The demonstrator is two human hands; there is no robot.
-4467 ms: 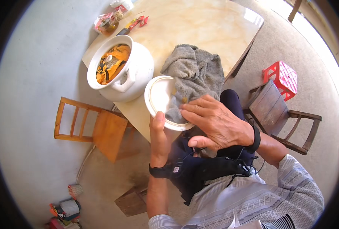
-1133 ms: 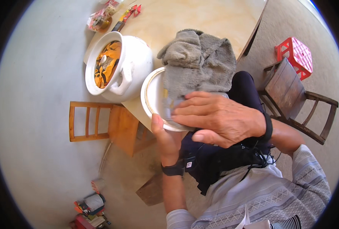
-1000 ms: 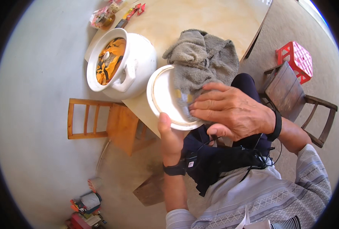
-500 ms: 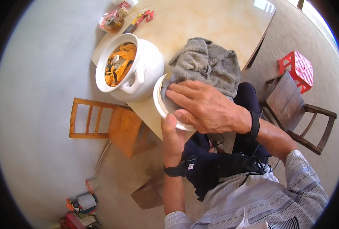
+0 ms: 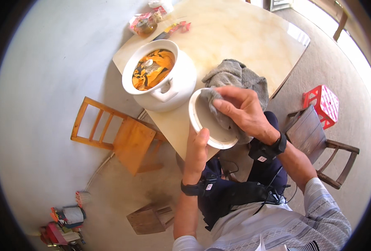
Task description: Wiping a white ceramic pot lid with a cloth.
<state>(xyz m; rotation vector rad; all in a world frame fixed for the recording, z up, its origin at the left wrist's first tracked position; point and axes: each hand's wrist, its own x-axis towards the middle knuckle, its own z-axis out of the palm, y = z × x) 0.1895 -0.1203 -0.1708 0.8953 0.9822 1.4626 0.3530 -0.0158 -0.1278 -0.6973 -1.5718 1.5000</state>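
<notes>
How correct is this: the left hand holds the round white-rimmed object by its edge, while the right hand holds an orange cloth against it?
One detail is wrong: the cloth is grey, not orange, as the head view shows. The left hand does hold the round white-rimmed object by its edge, and the right hand holds the cloth against it.

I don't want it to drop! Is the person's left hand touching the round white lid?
Touching: the head view shows the left hand with its thumb pressed over the near rim of the round white lid.
</notes>
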